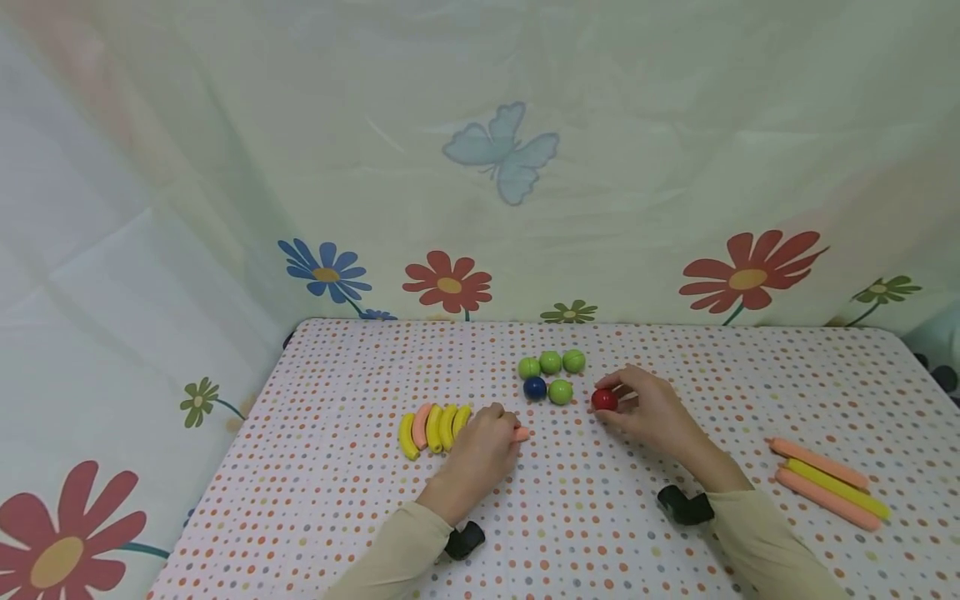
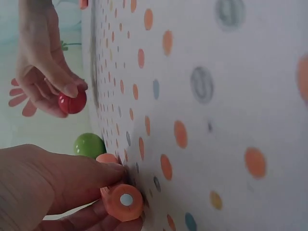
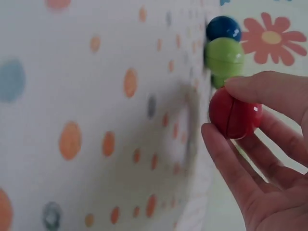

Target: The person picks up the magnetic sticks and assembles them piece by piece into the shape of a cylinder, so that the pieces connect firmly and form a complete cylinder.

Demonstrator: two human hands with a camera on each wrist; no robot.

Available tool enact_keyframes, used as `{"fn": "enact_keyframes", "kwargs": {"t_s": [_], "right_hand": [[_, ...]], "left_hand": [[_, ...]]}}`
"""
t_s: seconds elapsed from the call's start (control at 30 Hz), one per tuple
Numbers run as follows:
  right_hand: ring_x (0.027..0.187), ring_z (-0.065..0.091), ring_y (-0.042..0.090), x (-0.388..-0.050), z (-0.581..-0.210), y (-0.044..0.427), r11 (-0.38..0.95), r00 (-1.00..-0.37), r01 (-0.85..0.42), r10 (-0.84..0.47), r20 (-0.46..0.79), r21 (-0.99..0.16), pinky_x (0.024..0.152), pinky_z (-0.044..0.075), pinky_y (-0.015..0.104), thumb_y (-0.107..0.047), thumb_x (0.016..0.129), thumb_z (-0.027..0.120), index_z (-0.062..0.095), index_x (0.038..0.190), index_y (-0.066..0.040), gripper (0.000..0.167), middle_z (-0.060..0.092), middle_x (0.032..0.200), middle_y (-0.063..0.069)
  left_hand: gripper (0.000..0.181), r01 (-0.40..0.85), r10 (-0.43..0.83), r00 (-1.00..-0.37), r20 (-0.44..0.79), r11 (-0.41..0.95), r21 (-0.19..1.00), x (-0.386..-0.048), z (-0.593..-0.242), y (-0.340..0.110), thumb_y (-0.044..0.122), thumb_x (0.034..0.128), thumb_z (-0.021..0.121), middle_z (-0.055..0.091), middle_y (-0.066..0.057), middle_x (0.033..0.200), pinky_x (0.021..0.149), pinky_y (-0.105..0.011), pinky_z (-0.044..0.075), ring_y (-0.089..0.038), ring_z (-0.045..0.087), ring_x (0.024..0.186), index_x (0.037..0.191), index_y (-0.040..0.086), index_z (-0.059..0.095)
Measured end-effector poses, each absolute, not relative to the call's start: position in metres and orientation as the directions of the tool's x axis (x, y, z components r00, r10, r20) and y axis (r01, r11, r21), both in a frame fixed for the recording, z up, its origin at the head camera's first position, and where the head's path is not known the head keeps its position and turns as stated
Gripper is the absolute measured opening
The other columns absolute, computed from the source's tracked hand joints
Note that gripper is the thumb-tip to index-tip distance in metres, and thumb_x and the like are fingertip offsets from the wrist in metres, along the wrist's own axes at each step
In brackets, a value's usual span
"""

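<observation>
pale cloth [image 1: 337, 125] behind, printed with flowers and a butterfly; in front of it a dotted table [image 1: 300, 525]. two hands at work over it. left hand [image 1: 480, 446] pinches a peach piece [image 2: 124, 204] at the right end of a row; right hand [image 1: 648, 408] grips a red ball [image 1: 604, 400] between thumb and fingers. well off to the right, three sticks [image 1: 838, 489], two peach and one yellow, lie side by side. the row: curved yellow pieces [image 1: 434, 429] with one peach among them, laid close. beyond, four green balls [image 1: 560, 392] and a blue ball [image 1: 535, 388] cluster near the middle. red ball sits just right of that cluster, apart from it; whether lifted, cannot tell. it looks glossy, with a seam; probably light, hard-shelled, somewhat slippery, apt to roll, best taken round its widest part with thumb opposed. peach piece seems light and firm, not very fragile; a mid-length pinch should suit.
</observation>
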State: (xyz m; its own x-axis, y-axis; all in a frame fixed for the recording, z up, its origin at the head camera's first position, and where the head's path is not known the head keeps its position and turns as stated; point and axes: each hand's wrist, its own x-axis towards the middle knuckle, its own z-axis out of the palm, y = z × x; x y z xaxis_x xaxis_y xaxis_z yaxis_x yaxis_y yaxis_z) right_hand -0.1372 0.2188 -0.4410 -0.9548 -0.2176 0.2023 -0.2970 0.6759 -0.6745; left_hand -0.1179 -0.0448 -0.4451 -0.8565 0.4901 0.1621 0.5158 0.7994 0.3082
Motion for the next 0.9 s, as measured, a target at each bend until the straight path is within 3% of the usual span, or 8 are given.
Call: {"fn": "enact_keyframes", "kwargs": {"t_s": [0.2, 0.37, 0.53, 0.9], "right_hand": [[0.092, 0.070, 0.028, -0.125, -0.433, 0.206, 0.589, -0.894, -0.434, -0.375, 0.246, -0.682, 0.074, 0.063, 0.035, 0.010, 0.077, 0.086, 0.070, 0.107, 0.001, 0.035, 0.067, 0.103, 0.010], [0.090, 0.071, 0.024, -0.121, -0.435, 0.194, 0.544, -0.864, -0.451, -0.464, 0.194, -0.708, 0.075, 0.062, 0.031, 0.011, 0.079, 0.084, 0.070, 0.108, 0.000, 0.034, 0.066, 0.105, 0.008], [0.091, 0.071, 0.023, -0.120, -0.440, 0.187, 0.532, -0.857, -0.433, -0.494, 0.149, -0.727, 0.075, 0.061, 0.029, 0.011, 0.079, 0.082, 0.069, 0.109, 0.001, 0.034, 0.066, 0.106, 0.008], [0.089, 0.069, 0.016, -0.119, -0.447, 0.172, 0.533, -0.843, -0.476, -0.503, 0.190, -0.700, 0.075, 0.060, 0.027, 0.009, 0.080, 0.082, 0.070, 0.108, -0.002, 0.032, 0.064, 0.106, 0.006]], "left_hand": [[0.010, 0.522, 0.513, -0.849, 0.127, 0.778, 0.350, -0.116, -0.444, -0.040, 0.008, 0.0945, 0.078, 0.064, -0.006, 0.095, 0.071, -0.023, 0.054, -0.014, 0.060, 0.084, 0.102, 0.002, 0.074], [0.011, 0.530, 0.526, -0.841, 0.125, 0.757, 0.381, -0.113, -0.445, -0.036, 0.009, 0.0960, 0.077, 0.065, -0.007, 0.097, 0.072, -0.021, 0.055, -0.013, 0.061, 0.086, 0.105, 0.002, 0.074], [0.012, 0.533, 0.529, -0.838, 0.131, 0.746, 0.399, -0.113, -0.444, -0.034, 0.009, 0.0970, 0.076, 0.068, -0.006, 0.096, 0.072, -0.020, 0.055, -0.012, 0.063, 0.085, 0.106, 0.001, 0.073], [0.010, 0.534, 0.525, -0.841, 0.131, 0.768, 0.355, -0.115, -0.441, -0.034, 0.006, 0.0928, 0.078, 0.067, -0.005, 0.097, 0.067, -0.022, 0.055, -0.013, 0.065, 0.087, 0.102, 0.003, 0.074]]}}
